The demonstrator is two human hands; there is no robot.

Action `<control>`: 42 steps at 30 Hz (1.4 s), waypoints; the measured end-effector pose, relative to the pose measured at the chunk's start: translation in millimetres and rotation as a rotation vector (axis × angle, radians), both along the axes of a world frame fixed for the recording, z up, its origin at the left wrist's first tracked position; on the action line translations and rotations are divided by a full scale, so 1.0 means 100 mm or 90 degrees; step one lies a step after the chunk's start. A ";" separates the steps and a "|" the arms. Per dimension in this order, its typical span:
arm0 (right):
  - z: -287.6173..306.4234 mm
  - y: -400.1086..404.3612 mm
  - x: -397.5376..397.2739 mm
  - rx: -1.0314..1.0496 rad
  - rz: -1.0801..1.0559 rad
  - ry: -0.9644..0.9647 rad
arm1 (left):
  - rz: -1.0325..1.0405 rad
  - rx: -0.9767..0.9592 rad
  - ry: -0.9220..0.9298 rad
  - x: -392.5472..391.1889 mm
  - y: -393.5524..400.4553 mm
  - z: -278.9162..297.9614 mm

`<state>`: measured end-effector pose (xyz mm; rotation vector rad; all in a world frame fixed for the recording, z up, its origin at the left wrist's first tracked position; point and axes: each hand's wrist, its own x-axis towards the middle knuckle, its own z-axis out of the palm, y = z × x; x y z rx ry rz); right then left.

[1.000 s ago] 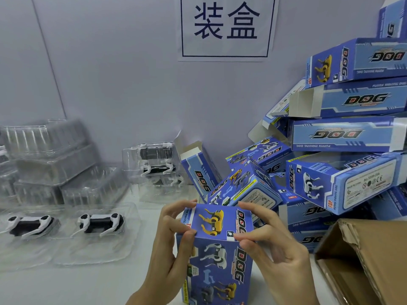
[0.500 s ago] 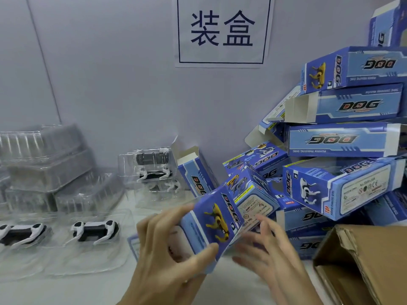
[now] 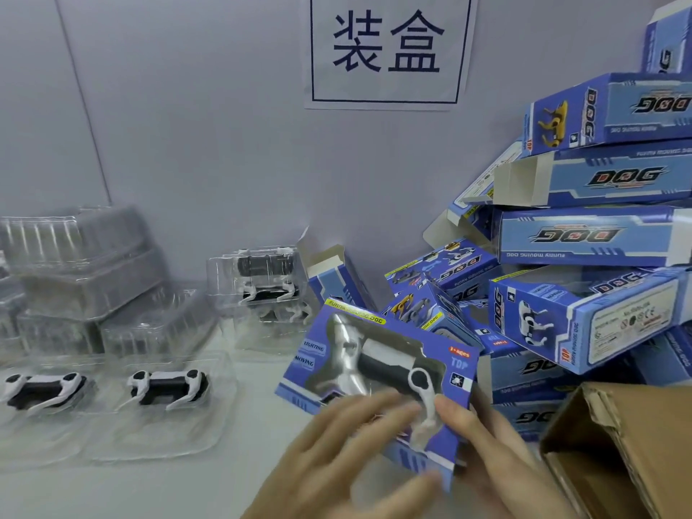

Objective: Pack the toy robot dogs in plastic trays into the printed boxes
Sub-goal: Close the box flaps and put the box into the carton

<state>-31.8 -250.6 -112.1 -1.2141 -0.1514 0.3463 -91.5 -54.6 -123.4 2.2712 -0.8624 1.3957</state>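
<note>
A blue printed box [image 3: 325, 372] is tilted above the table, window side up. Through the window shows a white and black toy robot dog [image 3: 389, 365]. My right hand [image 3: 490, 455] grips the box's right end, thumb on the front and fingers behind. My left hand [image 3: 337, 455] lies blurred across the lower front with fairly straight fingers. Two more dogs [image 3: 164, 383] [image 3: 41, 387] lie in open clear trays on the left. Further trays with dogs [image 3: 262, 279] are stacked at the back.
A tall pile of blue printed boxes [image 3: 599, 237] fills the right side against the wall. A brown cardboard carton [image 3: 618, 443] stands open at the lower right. Empty clear trays [image 3: 82, 256] are heaped at the far left. One open box [image 3: 333, 279] leans behind the dog trays.
The box stood upright with both hands pressing its top flap shut. It has since been tipped and turned, so its window side now faces up and it lies across both hands.
</note>
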 end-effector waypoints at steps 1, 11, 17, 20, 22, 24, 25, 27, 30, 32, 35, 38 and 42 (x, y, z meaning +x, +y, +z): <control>0.04 -0.03 0.01 -0.016 -0.009 -0.026 | 0.010 -0.030 -0.018 0.01 0.05 0.03; 0.04 -0.07 0.02 -0.062 -0.012 -0.126 | -0.243 -0.602 0.446 0.19 0.43 0.17; 0.13 0.04 -0.09 -0.170 -0.134 -0.286 | -0.327 -0.685 0.576 0.22 0.40 0.09; 0.29 -0.07 -0.18 -0.193 -0.168 -0.317 | -0.321 -0.665 0.541 0.29 0.31 0.18; 0.45 -0.25 -0.25 -0.183 -0.223 -0.313 | -0.356 -0.705 0.588 0.29 0.27 0.25; 0.62 -0.53 -0.31 -0.166 -0.265 -0.300 | -0.309 -0.767 0.608 0.37 0.18 0.28; 0.71 -0.71 -0.34 -0.160 -0.289 -0.298 | -0.303 -0.771 0.605 0.36 0.18 0.23; 0.87 -1.13 -0.37 -0.138 -0.355 -0.284 | -0.298 -0.801 0.592 0.41 0.23 0.10; 1.00 -1.79 -0.37 -0.127 -0.450 -0.239 | -0.256 -0.779 0.602 0.53 0.32 -0.02; 0.96 -2.23 -0.32 -0.149 -0.486 -0.200 | -0.251 -0.773 0.588 0.51 0.35 -0.06; 0.77 -2.75 -0.23 -0.212 -0.516 -0.178 | -0.253 -0.768 0.558 0.51 0.35 -0.10; 0.58 -3.00 -0.18 -0.358 -0.576 -0.219 | -0.253 -0.783 0.567 0.53 0.37 -0.14; 0.64 -2.81 -0.10 -0.542 -0.694 -0.298 | -0.255 -0.756 0.552 0.54 0.43 -0.21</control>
